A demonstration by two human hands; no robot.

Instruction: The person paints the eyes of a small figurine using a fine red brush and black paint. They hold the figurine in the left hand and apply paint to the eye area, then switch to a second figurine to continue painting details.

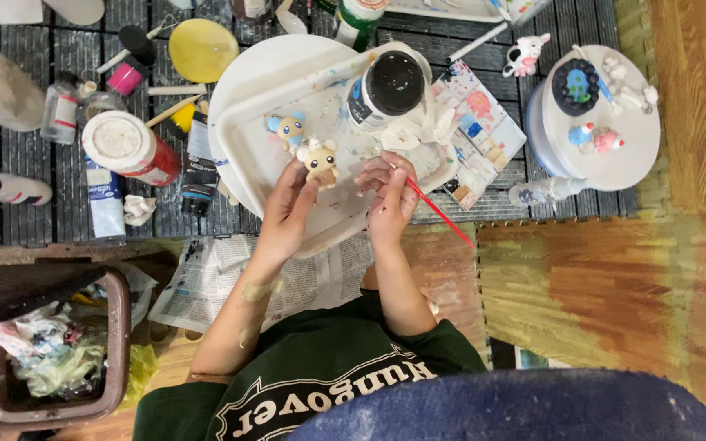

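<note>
Counted: two hands, one red-handled brush, two small figurines on the tray, one black-lidded jar, one bin.

Red-labelled white-capped jar, tray's left

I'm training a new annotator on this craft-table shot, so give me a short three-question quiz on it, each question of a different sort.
1. True or false: the left hand holds the small tan figurine.
2. The right hand holds: A) scissors B) a red-handled brush C) a tube
3. Fill in: the black-capped paint jar lies on the white ____.

Key: 1 true; 2 B; 3 tray
</note>
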